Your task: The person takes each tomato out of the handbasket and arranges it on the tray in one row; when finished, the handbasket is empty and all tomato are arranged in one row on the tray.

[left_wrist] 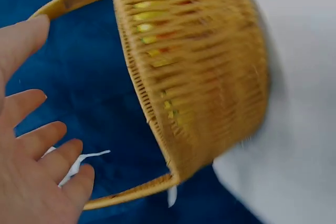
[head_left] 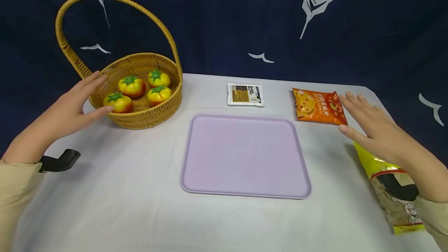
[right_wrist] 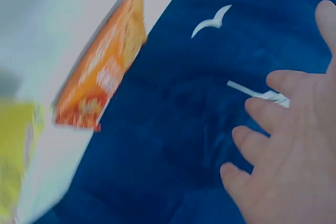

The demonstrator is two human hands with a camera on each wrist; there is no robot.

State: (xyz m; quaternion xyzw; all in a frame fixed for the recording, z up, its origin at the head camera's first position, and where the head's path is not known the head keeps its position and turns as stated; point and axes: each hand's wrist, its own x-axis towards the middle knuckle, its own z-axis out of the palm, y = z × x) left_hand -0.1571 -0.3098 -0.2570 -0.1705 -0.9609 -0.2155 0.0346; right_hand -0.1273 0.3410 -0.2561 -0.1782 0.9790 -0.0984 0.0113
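- Found left hand [head_left: 75, 106] spread, holding nothing, just beside wicker basket [head_left: 150, 118]; could not tell contact.
- Found right hand [head_left: 378, 131] spread, gripping nothing, nearer of the two to orange packet [head_left: 318, 107].
- Noted packet lying on table [head_left: 122, 205], left of and slightly beyond right hand, long axis running left to right.
- Counted four yellow-red fruits [head_left: 132, 87] inside basket.
- Noted tray [head_left: 246, 156] between hands, white sachet [head_left: 245, 95] beyond, yellow bag [head_left: 388, 201] below right forearm.

- I see a tray [head_left: 245, 156] on the white surface [head_left: 119, 205].
- Beyond it, I see a packet [head_left: 245, 101] lying flat.
- Behind, I see white-patterned blue cloth [head_left: 217, 22].
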